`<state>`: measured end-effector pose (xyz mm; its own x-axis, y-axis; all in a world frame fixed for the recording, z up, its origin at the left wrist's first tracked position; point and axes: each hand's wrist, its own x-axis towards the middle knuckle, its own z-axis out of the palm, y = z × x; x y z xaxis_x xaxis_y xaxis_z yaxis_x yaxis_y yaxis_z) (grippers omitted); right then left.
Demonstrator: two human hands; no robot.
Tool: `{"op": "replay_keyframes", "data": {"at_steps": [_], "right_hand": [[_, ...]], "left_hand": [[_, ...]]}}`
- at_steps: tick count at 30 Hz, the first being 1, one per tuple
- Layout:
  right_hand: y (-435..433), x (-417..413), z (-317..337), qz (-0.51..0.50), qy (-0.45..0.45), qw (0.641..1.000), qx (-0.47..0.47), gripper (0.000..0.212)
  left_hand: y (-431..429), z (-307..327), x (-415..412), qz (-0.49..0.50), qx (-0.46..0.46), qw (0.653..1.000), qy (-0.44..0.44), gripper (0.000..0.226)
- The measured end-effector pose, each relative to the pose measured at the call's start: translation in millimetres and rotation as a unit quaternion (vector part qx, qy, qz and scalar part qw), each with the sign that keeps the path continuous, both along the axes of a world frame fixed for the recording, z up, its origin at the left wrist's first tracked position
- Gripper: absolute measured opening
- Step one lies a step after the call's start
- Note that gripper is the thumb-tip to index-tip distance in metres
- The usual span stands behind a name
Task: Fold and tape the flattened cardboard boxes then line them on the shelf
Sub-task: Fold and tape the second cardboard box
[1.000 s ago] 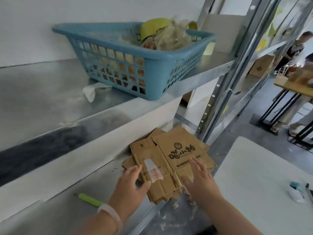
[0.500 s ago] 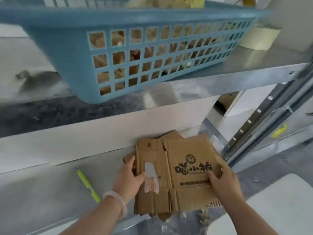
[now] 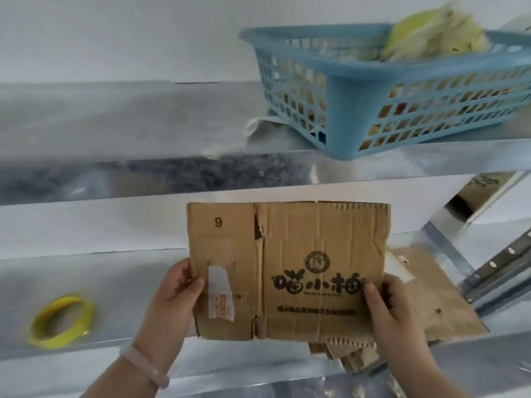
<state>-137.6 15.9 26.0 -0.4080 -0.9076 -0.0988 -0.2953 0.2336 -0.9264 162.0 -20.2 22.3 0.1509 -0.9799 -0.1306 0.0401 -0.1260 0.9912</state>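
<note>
Flattened cardboard box (image 3: 287,268): held up in the air in front of the lower shelf (image 3: 86,271), roughly upright, printed face toward the camera. Left hand (image 3: 175,294) takes the left edge at 9 o'clock, thumb on the front face and the other fingers hidden behind. The right hand (image 3: 393,308) takes the right edge near 4 o'clock the same way. Both sets of fingers are closed on the box.

Handling (judgement): light, thin corrugated board, stiff across the panels and limp at the creases. The top edge is frayed with the flutes showing. There is a tear along the fold near 11 o'clock, so it may rip further if pulled at that seam. The surface is dry and matt, not slippery. Best hold is on opposite side edges, as now, pressing them inward to open the box and keeping off the torn fold. A paper label (image 3: 219,294) sticks to the left panel.

Around:
- More flattened boxes (image 3: 436,297) lie on the lower shelf at 4 o'clock, partly behind the held one.
- A yellow tape roll (image 3: 61,320) lies flat on the same shelf at 8 o'clock, well apart.
- A blue basket (image 3: 359,110) stands on the upper shelf (image 3: 143,124) at 1 o'clock; its contents are blurred.
- The upper shelf's front edge sits just above the box top, so there is probably little headroom for folding flaps here.
- A metal post (image 3: 502,259) stands at 3 o'clock.
</note>
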Motion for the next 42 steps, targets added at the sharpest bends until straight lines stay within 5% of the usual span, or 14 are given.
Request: {"op": "replay_keyframes", "data": {"at_steps": [7,19,22,26,28,30,33,35,36,38,40,42], "right_hand": [[-14,114,-8,0.14,-0.05,0.989,0.019,0.012],[-30,214,-29,0.21,0.009,0.977,-0.043,0.062],[-29,220,-35,0.211,0.107,0.971,-0.04,0.064],[-32,220,-27,0.238,0.197,0.948,-0.081,0.096],[-35,218,-21,0.269,0.233,0.931,-0.078,0.106],[-38,220,-17,0.29,0.274,0.913,-0.082,0.097],[-42,222,-18,0.278,0.22,0.926,-0.129,0.076],[-45,222,-20,0.25,0.142,0.947,-0.143,0.064],[-47,221,-21,0.243,0.118,0.952,-0.144,0.059],[-51,219,-22,0.248,0.096,0.953,-0.142,0.043],[-52,217,-19,0.257,0.09,0.95,-0.152,0.028],[-55,216,-16,0.246,0.093,0.953,-0.152,0.013]], "left_hand": [[15,-1,108,0.136,-0.036,0.99,0.011,0.03],[-1,-6,178,0.103,-0.07,0.992,0.031,0.039],[-3,-10,186,0.066,-0.103,0.992,-0.022,0.055],[7,-2,187,-0.02,-0.142,0.989,-0.031,0.023],[12,-5,195,-0.047,-0.123,0.991,-0.019,0.055],[10,-2,196,-0.099,-0.101,0.989,-0.049,0.074],[-3,6,195,-0.134,-0.047,0.99,-0.024,0.057],[-2,-2,204,-0.124,-0.067,0.99,0.014,0.084],[-4,-12,208,-0.133,-0.09,0.986,-0.052,0.094],[-14,-28,227,-0.133,-0.06,0.979,-0.145,0.078],[-19,-23,226,-0.154,-0.071,0.976,-0.136,0.053],[-18,-15,214,-0.134,-0.092,0.968,-0.193,0.053]]}}
